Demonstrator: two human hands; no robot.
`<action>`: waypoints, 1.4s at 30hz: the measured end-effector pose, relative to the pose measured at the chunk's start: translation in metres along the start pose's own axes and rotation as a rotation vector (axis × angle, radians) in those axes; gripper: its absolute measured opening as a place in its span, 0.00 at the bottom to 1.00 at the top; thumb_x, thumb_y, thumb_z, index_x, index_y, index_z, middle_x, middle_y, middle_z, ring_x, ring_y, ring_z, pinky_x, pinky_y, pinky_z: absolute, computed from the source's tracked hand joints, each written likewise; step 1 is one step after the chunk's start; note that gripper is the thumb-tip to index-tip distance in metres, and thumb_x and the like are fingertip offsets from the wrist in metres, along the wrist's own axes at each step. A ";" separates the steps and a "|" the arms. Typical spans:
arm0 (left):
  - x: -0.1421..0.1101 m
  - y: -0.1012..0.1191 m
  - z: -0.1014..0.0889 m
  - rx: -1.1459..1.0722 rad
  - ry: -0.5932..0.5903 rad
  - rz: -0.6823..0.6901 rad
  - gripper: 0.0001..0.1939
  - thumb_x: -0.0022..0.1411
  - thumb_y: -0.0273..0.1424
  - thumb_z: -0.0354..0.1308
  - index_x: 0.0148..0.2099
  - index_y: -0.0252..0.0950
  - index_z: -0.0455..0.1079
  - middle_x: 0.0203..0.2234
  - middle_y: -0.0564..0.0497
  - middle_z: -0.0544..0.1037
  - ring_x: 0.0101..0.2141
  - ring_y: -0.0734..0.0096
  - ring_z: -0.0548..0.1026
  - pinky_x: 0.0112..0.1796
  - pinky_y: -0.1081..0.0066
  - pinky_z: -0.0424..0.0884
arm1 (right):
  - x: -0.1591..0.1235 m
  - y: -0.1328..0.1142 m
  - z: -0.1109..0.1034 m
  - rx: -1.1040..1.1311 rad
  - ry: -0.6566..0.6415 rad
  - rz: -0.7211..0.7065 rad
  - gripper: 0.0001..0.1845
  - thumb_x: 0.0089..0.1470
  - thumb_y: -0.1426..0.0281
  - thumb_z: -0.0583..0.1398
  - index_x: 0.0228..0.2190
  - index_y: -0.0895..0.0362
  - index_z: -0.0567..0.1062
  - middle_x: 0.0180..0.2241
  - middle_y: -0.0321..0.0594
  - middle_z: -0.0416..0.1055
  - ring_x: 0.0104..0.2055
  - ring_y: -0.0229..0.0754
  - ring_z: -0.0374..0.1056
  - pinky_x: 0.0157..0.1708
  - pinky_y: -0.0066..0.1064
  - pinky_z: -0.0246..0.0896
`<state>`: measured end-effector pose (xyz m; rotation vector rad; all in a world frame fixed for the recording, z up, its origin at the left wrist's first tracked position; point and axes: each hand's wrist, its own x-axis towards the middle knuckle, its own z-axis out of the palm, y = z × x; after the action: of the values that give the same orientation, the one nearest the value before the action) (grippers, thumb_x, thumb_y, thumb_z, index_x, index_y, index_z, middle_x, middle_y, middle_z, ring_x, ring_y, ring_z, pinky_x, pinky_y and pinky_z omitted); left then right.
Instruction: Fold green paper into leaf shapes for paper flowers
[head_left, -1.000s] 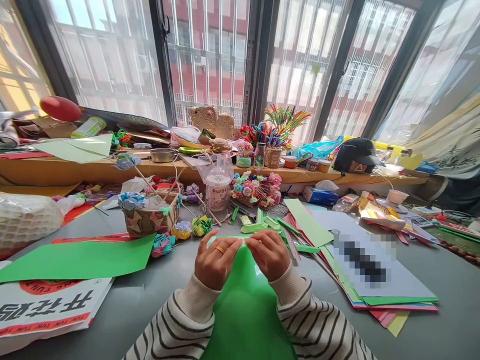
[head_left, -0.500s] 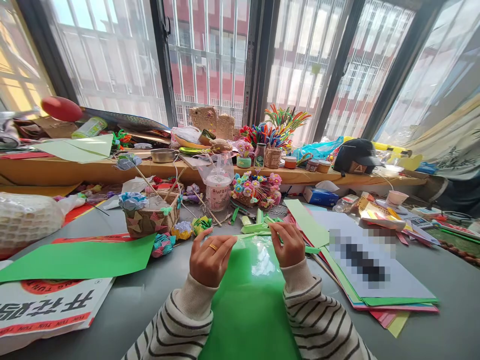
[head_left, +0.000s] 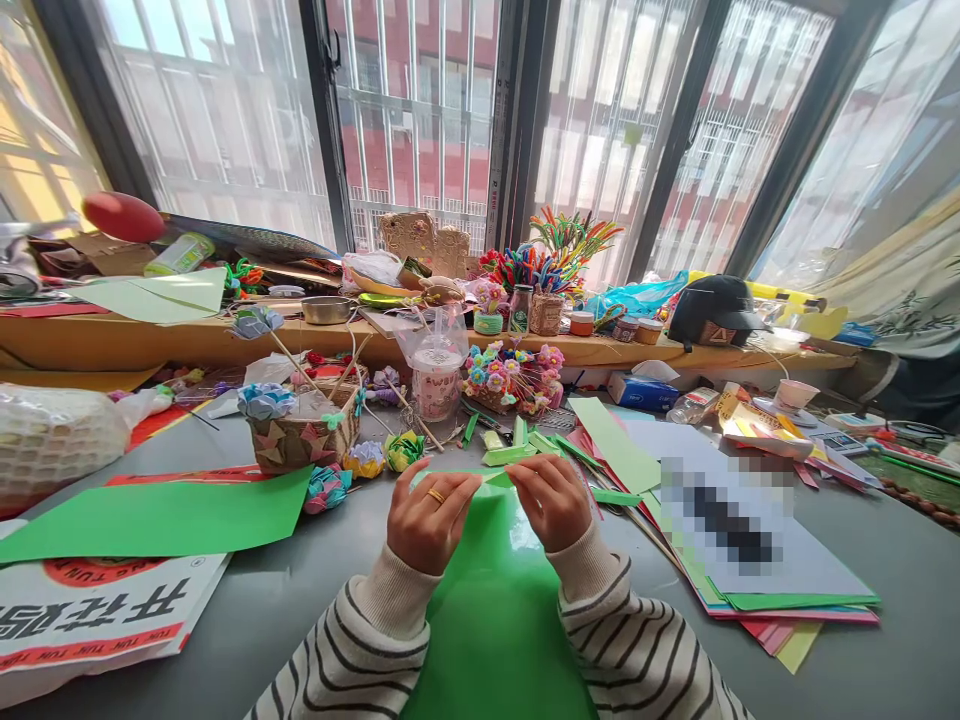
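Note:
Between my two hands is a small piece of light green paper, mostly covered by my fingers. My left hand, with a ring on one finger, pinches its left end. My right hand pinches the right end, fingertips bent together. Both hands are held over a glossy green sheet or mat that lies on the grey table. Just beyond my hands lie several folded green paper strips, partly hidden by my right hand.
On the left, a green paper sheet lies over a printed bag. Behind it stands a basket with paper flowers. A plastic cup is at the centre back. Paper sheets are stacked on the right.
Half a second ago my hands were farther apart, with more of the light green paper visible between them. My right hand has since come back in to the left.

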<state>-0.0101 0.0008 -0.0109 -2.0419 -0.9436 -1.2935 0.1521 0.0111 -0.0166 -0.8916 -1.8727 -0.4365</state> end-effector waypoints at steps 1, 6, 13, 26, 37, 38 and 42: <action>0.000 -0.001 0.000 0.006 0.001 -0.008 0.08 0.47 0.23 0.55 0.32 0.39 0.68 0.22 0.55 0.76 0.22 0.75 0.72 0.41 0.63 0.59 | 0.000 0.004 -0.001 -0.022 0.023 0.022 0.08 0.46 0.75 0.53 0.29 0.57 0.71 0.26 0.39 0.69 0.31 0.39 0.62 0.32 0.32 0.57; -0.003 -0.006 -0.002 0.023 0.025 -0.030 0.08 0.46 0.23 0.55 0.31 0.39 0.68 0.22 0.55 0.76 0.23 0.75 0.72 0.41 0.63 0.60 | 0.001 0.019 -0.006 -0.093 0.173 0.135 0.08 0.46 0.75 0.53 0.28 0.59 0.71 0.25 0.41 0.68 0.30 0.39 0.62 0.32 0.32 0.58; -0.001 -0.001 -0.001 -0.017 -0.001 -0.003 0.08 0.46 0.23 0.55 0.32 0.39 0.68 0.22 0.55 0.76 0.23 0.75 0.71 0.41 0.62 0.59 | 0.002 -0.001 -0.003 0.047 -0.046 -0.011 0.08 0.46 0.73 0.54 0.30 0.57 0.70 0.27 0.39 0.69 0.32 0.39 0.61 0.33 0.32 0.57; -0.004 -0.017 0.002 -0.235 0.087 -0.407 0.04 0.47 0.27 0.55 0.28 0.37 0.69 0.22 0.52 0.74 0.26 0.73 0.71 0.33 0.68 0.66 | -0.006 0.037 0.002 0.230 0.086 0.466 0.12 0.48 0.66 0.50 0.25 0.59 0.71 0.25 0.41 0.69 0.29 0.40 0.63 0.29 0.32 0.59; -0.007 -0.020 0.010 -0.849 -0.074 -1.184 0.10 0.38 0.33 0.59 0.26 0.33 0.69 0.21 0.52 0.74 0.24 0.72 0.71 0.28 0.74 0.67 | -0.005 0.027 0.005 0.716 -0.206 0.805 0.13 0.40 0.61 0.56 0.19 0.60 0.71 0.16 0.34 0.65 0.20 0.35 0.61 0.21 0.26 0.57; -0.006 -0.020 0.010 -0.867 -0.081 -1.193 0.10 0.38 0.33 0.59 0.26 0.33 0.70 0.21 0.52 0.74 0.25 0.72 0.71 0.28 0.75 0.67 | -0.005 0.027 0.005 0.704 -0.189 0.808 0.13 0.40 0.62 0.56 0.18 0.60 0.70 0.15 0.34 0.64 0.19 0.34 0.61 0.20 0.26 0.56; -0.002 -0.021 0.008 -0.919 -0.113 -1.240 0.12 0.38 0.34 0.59 0.28 0.34 0.70 0.24 0.52 0.75 0.27 0.72 0.70 0.30 0.75 0.66 | -0.002 0.025 0.002 0.710 -0.229 0.766 0.13 0.40 0.63 0.56 0.15 0.60 0.69 0.13 0.33 0.61 0.18 0.32 0.57 0.18 0.24 0.53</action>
<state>-0.0229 0.0187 -0.0140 -2.1044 -2.1345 -2.6212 0.1699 0.0284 -0.0215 -1.0783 -1.5378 0.7766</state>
